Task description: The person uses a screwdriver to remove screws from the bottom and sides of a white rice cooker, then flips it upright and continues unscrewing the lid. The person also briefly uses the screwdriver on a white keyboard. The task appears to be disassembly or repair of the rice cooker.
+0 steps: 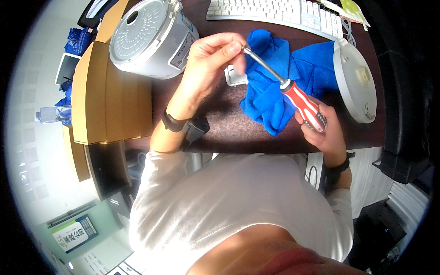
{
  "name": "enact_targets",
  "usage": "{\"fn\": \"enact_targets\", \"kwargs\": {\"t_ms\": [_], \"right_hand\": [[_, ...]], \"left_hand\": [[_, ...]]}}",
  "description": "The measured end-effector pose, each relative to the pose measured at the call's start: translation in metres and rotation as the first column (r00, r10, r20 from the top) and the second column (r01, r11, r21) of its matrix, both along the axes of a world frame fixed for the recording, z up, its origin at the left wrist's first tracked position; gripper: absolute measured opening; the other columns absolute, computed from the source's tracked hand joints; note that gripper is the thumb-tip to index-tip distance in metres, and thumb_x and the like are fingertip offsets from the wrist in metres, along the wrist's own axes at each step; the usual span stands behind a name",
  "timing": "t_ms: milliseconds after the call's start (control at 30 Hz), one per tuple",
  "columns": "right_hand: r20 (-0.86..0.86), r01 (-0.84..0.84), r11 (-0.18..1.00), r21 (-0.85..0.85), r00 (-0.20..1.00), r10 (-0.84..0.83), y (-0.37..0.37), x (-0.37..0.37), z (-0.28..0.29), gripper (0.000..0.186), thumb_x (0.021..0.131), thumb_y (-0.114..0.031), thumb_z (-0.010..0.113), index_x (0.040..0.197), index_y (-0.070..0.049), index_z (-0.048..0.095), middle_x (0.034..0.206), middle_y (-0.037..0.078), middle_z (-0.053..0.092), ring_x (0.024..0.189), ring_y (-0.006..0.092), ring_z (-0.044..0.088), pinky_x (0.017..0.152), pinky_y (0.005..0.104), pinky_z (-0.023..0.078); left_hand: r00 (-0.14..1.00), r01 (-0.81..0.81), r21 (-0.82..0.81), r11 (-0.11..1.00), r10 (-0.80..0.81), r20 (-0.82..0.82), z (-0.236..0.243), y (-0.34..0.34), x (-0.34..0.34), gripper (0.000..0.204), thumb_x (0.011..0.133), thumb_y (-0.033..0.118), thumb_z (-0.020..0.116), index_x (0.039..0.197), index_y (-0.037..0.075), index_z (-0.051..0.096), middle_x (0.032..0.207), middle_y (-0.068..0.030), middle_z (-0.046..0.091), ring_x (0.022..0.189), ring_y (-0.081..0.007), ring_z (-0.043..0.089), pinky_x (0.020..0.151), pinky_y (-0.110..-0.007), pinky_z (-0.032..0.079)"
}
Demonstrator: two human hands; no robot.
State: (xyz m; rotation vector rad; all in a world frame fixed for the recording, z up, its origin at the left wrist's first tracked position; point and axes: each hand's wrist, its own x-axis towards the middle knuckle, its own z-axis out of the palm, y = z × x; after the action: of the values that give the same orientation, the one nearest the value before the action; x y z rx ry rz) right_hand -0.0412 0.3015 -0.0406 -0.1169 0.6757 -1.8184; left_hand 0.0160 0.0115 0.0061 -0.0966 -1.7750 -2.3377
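My left hand (215, 57) pinches at the tip of a red-and-white screwdriver (299, 97), whose steel shaft slants down to the right. My right hand (321, 128) grips the screwdriver's handle from below. Behind the screwdriver lies a crumpled blue cloth (261, 114), partly over a small white piece (233, 79). An upright-standing white rice-cooker-like appliance (151, 36) with a vented lid is left of my left hand. A round white cover (355, 87) rests at the right, beside the cloth.
A white keyboard (268, 11) runs along the back of the dark desk (220, 123). Cardboard boxes (105, 91) stand at the left, with a plastic bottle (50, 115) beyond them. A black chair-like shape (403, 128) borders the right side.
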Motion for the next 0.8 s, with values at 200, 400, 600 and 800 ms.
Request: {"fn": "enact_targets", "kwargs": {"t_ms": [200, 400, 600, 800], "right_hand": [[0.13, -0.071, 0.992, -0.108, 0.988, 0.085, -0.003, -0.003, -0.015, 0.043, 0.095, -0.037, 0.046, 0.12, -0.002, 0.047, 0.093, 0.016, 0.059, 0.038, 0.0047, 0.036, 0.031, 0.0173, 0.026], [-0.462, 0.141, 0.99, 0.02, 0.879, -0.116, -0.016, 0.01, -0.004, 0.032, 0.094, -0.021, 0.049, 0.117, 0.001, 0.045, 0.086, 0.013, 0.058, 0.043, 0.0072, 0.041, 0.037, 0.0202, 0.03], [-0.796, 0.278, 0.959, -0.059, 0.567, -0.213, -0.018, 0.016, -0.009, 0.032, 0.092, -0.015, 0.054, 0.117, 0.0, 0.043, 0.082, 0.006, 0.053, 0.058, 0.0071, 0.046, 0.048, 0.0206, 0.036], [-0.51, 0.221, 0.973, 0.068, 0.846, -0.157, -0.022, 0.004, -0.007, 0.043, 0.088, -0.02, 0.062, 0.122, 0.002, 0.045, 0.081, 0.006, 0.054, 0.054, 0.0081, 0.046, 0.045, 0.0222, 0.033]], "left_hand": [[0.998, -0.045, 0.008, 0.999, 0.045, 0.054, 0.0, 0.002, 0.008, 0.02, 0.093, 0.018, 0.06, 0.101, 0.0, 0.063, 0.082, -0.0111, 0.063, 0.065, -0.0172, 0.06, 0.059, -0.03, 0.051], [0.996, -0.088, 0.027, 0.996, 0.087, 0.02, -0.003, 0.004, 0.018, 0.022, 0.094, 0.02, 0.058, 0.101, 0.0, 0.062, 0.078, -0.0105, 0.061, 0.064, -0.0172, 0.06, 0.058, -0.03, 0.051], [0.99, -0.132, -0.03, 0.991, 0.133, 0.043, 0.001, 0.003, 0.024, 0.022, 0.094, 0.02, 0.058, 0.101, 0.0, 0.063, 0.076, -0.0095, 0.061, 0.064, -0.0175, 0.06, 0.059, -0.032, 0.052], [0.995, -0.092, 0.09, 0.992, 0.088, 0.053, 0.0, 0.0, 0.032, 0.02, 0.093, 0.013, 0.059, 0.106, -0.002, 0.065, 0.089, -0.012, 0.067, 0.066, -0.0142, 0.062, 0.061, -0.028, 0.053]]}}
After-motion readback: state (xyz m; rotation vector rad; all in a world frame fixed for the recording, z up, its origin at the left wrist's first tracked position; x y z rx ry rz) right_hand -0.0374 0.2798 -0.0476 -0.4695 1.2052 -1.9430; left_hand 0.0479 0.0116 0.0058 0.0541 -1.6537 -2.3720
